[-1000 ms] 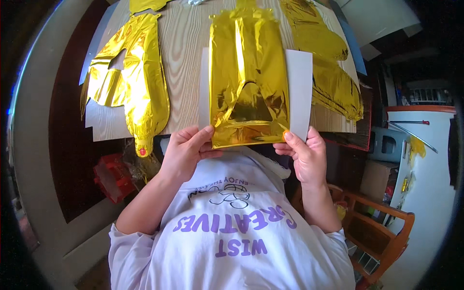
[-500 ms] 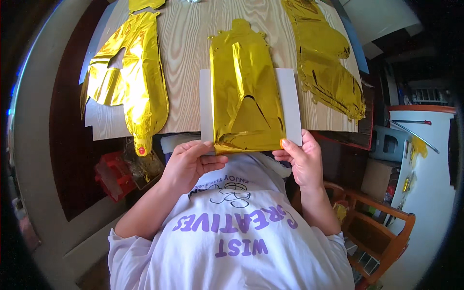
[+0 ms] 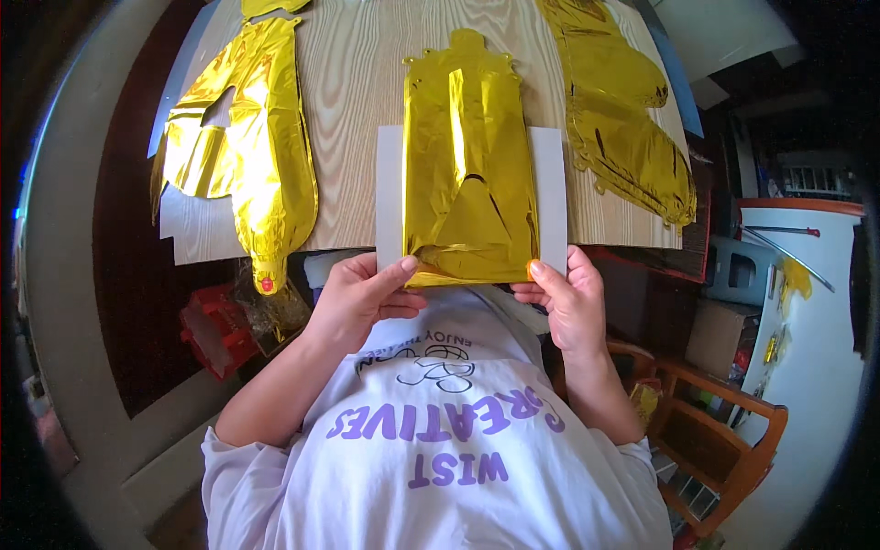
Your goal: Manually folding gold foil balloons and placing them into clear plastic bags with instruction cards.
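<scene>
A flat gold foil balloon (image 3: 472, 156), folded at its near end, lies over a white card (image 3: 548, 174) at the table's front edge. The card shows as a strip on both sides of the foil. My left hand (image 3: 371, 295) pinches the near left corner, its thumb on top and its fingers curled beneath. At the near right corner my right hand (image 3: 564, 293) holds on the same way, thumb on the foil. The foil's tabbed far end rests on the wood.
Gold foil balloons lie on the wooden tabletop (image 3: 353, 101): one at left (image 3: 266, 137) hanging past the front edge, one at right (image 3: 623, 119). A red plastic thing (image 3: 218, 330) is below left. At right stand a grey stool (image 3: 733, 270) and a wooden chair (image 3: 724, 431).
Both hands have shifted slightly away from me with the card and foil. My left thumb has moved onto the foil's corner. The foil's far end sits straighter and a little to the right.
</scene>
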Available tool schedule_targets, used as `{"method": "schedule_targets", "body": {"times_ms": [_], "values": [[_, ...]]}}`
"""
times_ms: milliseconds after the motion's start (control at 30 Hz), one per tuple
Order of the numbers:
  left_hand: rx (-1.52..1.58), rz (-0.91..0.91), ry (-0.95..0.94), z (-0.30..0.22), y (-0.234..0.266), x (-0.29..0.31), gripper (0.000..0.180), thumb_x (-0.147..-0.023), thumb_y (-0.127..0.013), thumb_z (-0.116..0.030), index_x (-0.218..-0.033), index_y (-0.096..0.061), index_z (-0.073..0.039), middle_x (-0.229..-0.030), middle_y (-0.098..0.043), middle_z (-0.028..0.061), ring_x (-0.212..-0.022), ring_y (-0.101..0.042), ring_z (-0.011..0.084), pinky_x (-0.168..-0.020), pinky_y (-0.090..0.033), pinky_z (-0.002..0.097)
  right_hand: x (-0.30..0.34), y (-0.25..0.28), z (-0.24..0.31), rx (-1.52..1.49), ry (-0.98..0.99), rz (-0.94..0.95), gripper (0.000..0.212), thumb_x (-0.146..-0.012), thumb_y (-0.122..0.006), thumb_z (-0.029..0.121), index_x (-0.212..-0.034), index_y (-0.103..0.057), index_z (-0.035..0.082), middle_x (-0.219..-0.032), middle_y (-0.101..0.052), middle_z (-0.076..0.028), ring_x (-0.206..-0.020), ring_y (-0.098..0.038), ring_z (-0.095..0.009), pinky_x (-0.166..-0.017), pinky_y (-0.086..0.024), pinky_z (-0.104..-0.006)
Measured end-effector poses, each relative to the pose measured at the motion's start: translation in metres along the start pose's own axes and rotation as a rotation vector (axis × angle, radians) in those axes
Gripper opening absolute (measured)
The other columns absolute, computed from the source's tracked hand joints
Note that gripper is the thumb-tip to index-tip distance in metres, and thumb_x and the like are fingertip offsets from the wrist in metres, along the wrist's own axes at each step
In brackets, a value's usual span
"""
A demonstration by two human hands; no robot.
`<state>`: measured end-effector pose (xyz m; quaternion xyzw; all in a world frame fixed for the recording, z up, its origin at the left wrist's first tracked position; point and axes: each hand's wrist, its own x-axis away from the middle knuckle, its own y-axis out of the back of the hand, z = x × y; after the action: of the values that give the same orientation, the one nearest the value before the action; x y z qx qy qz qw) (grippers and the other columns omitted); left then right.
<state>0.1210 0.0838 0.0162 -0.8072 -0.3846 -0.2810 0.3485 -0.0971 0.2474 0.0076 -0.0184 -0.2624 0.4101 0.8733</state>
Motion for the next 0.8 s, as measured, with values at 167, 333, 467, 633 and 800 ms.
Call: {"method": "schedule_targets", "body": {"times_ms": [167,333,467,633,800], "values": [[-0.011,-0.052,-0.006,0.0038,0.0022,-0.0051,0.021,-0.095,-0.073,-0.021,-0.099,-0.069,-0.001,-0.09,-0.074,0.012,-0.072,-0.075,0.0217,-0.065,-0.063,0.0329,0.0016,-0.0037,0.0009,-0.036,-0.016,-0.004,0.02,-0.098,-0.063,0.011,-0.111,-0.054,-0.001,-0.099,-0.069,-0.013,-0.074,-0.072,-0.02,-0.067,-0.061,-0.0307],[-0.011,-0.046,-0.022,0.0033,0.0043,-0.0068,0.018,-0.095,-0.072,-0.017,-0.101,-0.07,0.0,-0.092,-0.074,0.0113,-0.075,-0.075,0.0211,-0.065,-0.063,0.032,0.0011,-0.0011,-0.0012,-0.018,-0.01,0.009,0.019,-0.098,-0.062,0.011,-0.11,-0.054,-0.001,-0.096,-0.069,-0.012,-0.073,-0.072,-0.02,-0.065,-0.061,-0.0296],[-0.032,-0.043,-0.057,0.0004,0.0024,-0.0052,0.018,-0.094,-0.072,-0.015,-0.104,-0.071,0.001,-0.094,-0.074,0.0116,-0.076,-0.075,0.0207,-0.069,-0.063,0.0328,-0.0004,0.0008,0.0004,0.016,0.001,0.021,0.019,-0.098,-0.062,0.011,-0.11,-0.054,-0.001,-0.095,-0.068,-0.011,-0.072,-0.072,-0.019,-0.064,-0.061,-0.0289],[-0.062,-0.044,-0.094,-0.0004,0.001,-0.0045,0.018,-0.093,-0.074,-0.014,-0.103,-0.072,0.001,-0.096,-0.075,0.0114,-0.077,-0.074,0.0194,-0.074,-0.063,0.0337,-0.0008,0.0014,0.0008,0.036,-0.002,0.01,0.017,-0.098,-0.062,0.01,-0.108,-0.055,-0.001,-0.093,-0.068,-0.01,-0.071,-0.072,-0.018,-0.064,-0.06,-0.0284],[-0.096,-0.03,-0.14,0.0026,0.0049,-0.0061,0.019,-0.092,-0.075,-0.015,-0.104,-0.072,-0.001,-0.097,-0.075,0.0085,-0.08,-0.073,0.0178,-0.075,-0.062,0.0319,-0.0004,0.0021,0.0,0.117,0.018,-0.006,0.014,-0.097,-0.063,0.008,-0.106,-0.057,-0.001,-0.09,-0.068,-0.007,-0.071,-0.071,-0.016,-0.063,-0.06,-0.028]]}}
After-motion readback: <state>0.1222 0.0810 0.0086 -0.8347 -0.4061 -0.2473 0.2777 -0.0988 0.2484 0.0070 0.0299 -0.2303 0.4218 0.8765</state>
